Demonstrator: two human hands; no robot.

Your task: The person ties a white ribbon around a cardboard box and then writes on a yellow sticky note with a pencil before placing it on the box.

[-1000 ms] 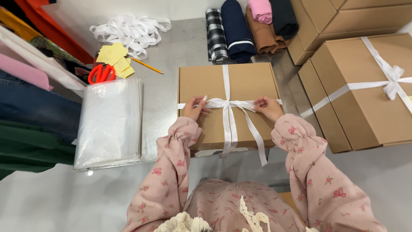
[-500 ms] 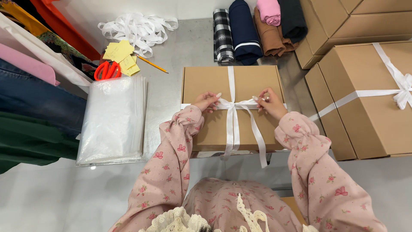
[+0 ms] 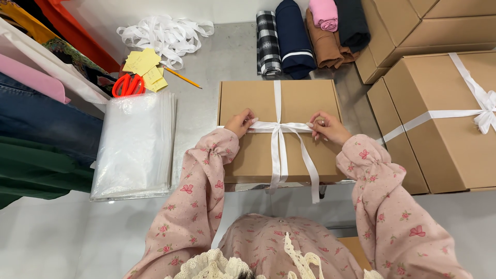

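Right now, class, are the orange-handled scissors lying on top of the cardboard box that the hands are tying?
No: the scissors lie on the table left of the cardboard box, beside the yellow notes.

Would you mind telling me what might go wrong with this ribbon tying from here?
The left hand and right hand pull the white ribbon outward; uneven pulling might shift the knot off centre. The brown box overhangs the table edge and might tip.

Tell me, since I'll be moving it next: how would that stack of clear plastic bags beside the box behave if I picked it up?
Probably floppy: the stack of clear plastic bags lies flat in thin, glossy layers. That sheen suggests the layers may slip and fan apart. It looks light, so a push would likely slide it across the smooth table.
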